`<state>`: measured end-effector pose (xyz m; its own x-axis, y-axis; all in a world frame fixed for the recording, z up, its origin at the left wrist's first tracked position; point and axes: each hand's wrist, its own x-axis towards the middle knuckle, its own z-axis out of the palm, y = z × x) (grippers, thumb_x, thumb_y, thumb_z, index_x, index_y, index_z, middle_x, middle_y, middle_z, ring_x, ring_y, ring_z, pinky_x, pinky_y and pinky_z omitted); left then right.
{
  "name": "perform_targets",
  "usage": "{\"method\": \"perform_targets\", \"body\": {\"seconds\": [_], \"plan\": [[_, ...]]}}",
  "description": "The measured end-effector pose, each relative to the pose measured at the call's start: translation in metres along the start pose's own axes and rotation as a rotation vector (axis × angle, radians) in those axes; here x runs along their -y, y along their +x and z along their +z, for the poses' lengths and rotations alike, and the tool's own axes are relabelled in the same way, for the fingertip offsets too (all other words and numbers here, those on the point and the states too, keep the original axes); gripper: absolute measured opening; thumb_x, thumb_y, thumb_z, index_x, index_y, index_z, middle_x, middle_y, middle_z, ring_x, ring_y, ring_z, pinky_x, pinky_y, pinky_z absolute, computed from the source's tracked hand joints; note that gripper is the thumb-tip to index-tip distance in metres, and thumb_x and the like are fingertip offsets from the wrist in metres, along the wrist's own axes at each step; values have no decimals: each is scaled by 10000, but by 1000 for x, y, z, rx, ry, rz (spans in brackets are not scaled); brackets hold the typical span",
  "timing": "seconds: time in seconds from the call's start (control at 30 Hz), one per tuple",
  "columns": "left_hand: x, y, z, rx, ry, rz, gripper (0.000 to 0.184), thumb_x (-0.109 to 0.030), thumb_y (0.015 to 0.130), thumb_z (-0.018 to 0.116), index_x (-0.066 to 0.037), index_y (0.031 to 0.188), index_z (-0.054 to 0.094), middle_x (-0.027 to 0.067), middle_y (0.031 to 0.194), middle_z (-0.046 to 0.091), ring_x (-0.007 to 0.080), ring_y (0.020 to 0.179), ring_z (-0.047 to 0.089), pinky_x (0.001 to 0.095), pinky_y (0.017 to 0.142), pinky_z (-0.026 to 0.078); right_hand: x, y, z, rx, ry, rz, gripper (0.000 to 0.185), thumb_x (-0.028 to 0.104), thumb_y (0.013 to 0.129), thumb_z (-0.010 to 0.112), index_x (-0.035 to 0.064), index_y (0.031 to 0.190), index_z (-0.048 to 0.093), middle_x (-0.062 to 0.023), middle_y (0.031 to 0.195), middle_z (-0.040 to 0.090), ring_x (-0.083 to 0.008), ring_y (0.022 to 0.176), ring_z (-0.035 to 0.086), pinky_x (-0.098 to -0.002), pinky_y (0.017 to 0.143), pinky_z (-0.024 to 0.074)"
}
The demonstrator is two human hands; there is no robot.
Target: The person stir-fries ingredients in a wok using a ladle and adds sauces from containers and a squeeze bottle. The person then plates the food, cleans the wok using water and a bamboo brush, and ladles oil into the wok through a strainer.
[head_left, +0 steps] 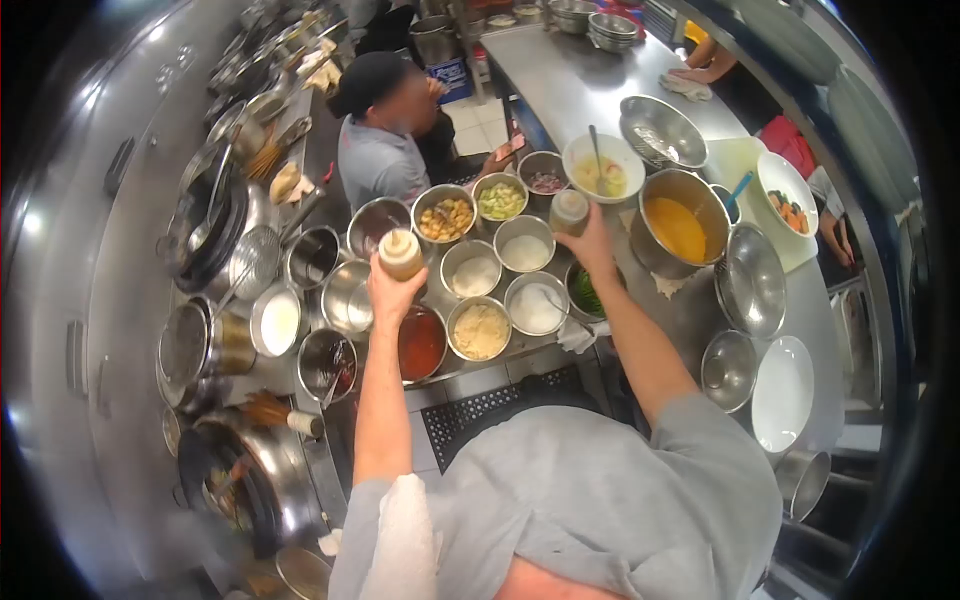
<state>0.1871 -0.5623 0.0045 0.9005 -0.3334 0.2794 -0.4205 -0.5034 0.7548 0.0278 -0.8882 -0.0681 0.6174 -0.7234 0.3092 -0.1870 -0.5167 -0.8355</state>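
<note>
My left hand (pixel 396 290) is wrapped round a squeeze bottle (pixel 401 256) with a pale top, held above the metal pots. My right hand (pixel 590 243) grips a second bottle (pixel 569 212) with a greyish top; its lower part is hidden. Below my left hand is a pot of red sauce (pixel 421 345). Close to the right bottle stand a large bowl with a spoon (pixel 603 168) and a pot of chopped red onion (pixel 547 182). Between my arms sit pots of white powder (pixel 536 305) and a beige paste (pixel 480 331).
A deep pot of orange liquid (pixel 677 228) stands right of my right hand, beside metal bowls (pixel 752 280). Woks and a stove line (pixel 235 480) run along the left. A co-worker in a black cap (pixel 382 150) is across the pots. Another person's hands (pixel 707 68) rest on the far counter.
</note>
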Motion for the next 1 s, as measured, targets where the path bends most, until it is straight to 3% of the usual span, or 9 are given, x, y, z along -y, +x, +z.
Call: {"method": "perform_targets", "body": {"seconds": [0.23, 0.33, 0.43, 0.5, 0.7, 0.77, 0.8, 0.93, 1.0], "plan": [[34, -24, -5, 51, -167, -61, 962, -247, 635, 834, 28, 1386, 298, 221, 1248, 554, 326, 1181, 530, 395, 1001, 408, 62, 7, -15, -35, -49, -106, 646, 235, 635, 825, 8, 1156, 518, -200, 1045, 626, -375, 1011, 600, -429, 865, 472], [-3, -54, -57, 1, -31, 76, 1002, -295, 650, 824, 10, 1421, 261, 238, 1365, 445, 325, 1260, 460, 397, 1054, 361, 104, 9, -28, -96, -8, -298, 723, 206, 639, 833, -24, 1229, 486, -184, 1192, 562, -298, 1105, 555, -386, 983, 419], [-53, -84, -123, 232, -267, 30, 1032, -357, 653, 821, -28, 1445, 245, 218, 1408, 403, 310, 1310, 410, 398, 1082, 326, 211, -20, -29, 20, 49, -611, 695, 137, 640, 816, 3, 1221, 460, -122, 1131, 536, -244, 1005, 549, -366, 915, 433], [-58, -108, -141, 94, -267, 298, 977, -347, 657, 817, -31, 1421, 297, 206, 1424, 384, 323, 1307, 406, 408, 1075, 328, 262, -54, 0, 315, 384, -633, 768, 144, 608, 832, -6, 1249, 436, -144, 1179, 523, -261, 1067, 538, -378, 948, 420], [-29, -215, -254, -473, -416, 58, 851, -256, 588, 858, -26, 1296, 445, 160, 1221, 569, 270, 1147, 556, 390, 988, 420, 405, -214, 139, 988, 825, -664, 1305, 619, 448, 875, -47, 1407, 293, -153, 1264, 483, -249, 1153, 497, -377, 1003, 380], [-6, -265, -302, -607, -324, 11, 819, -259, 593, 863, -15, 1268, 468, 164, 1215, 573, 259, 1122, 570, 381, 967, 435, 461, -250, 199, 1307, 942, -466, 722, 386, 862, 670, 13, 1399, 363, -83, 995, 599, -170, 1014, 561, -321, 899, 424], [0, -290, -323, -649, -240, -60, 824, -263, 588, 864, -7, 1266, 471, 170, 1207, 575, 267, 1112, 576, 384, 959, 442, 485, -265, 246, 1442, 1017, -384, 503, 206, 933, 563, 23, 1375, 410, -78, 1007, 598, -158, 955, 563, -281, 859, 427], [1, -372, -392, -846, 155, -295, 760, -278, 593, 845, -4, 1212, 500, 173, 1140, 592, 306, 1068, 590, 395, 943, 452, 576, -347, 338, 1381, 390, -1460, 511, 183, 838, 671, -26, 1267, 488, -170, 982, 584, -231, 913, 583, -321, 791, 475], [13, -399, -410, -964, 305, -370, 797, -296, 594, 844, 10, 1235, 483, 184, 1169, 577, 304, 1106, 573, 395, 975, 435, 563, -374, 391, 1621, 81, -1519, 537, 145, 824, 661, -23, 1291, 454, -152, 920, 579, -206, 818, 584, -308, 696, 487]]}}
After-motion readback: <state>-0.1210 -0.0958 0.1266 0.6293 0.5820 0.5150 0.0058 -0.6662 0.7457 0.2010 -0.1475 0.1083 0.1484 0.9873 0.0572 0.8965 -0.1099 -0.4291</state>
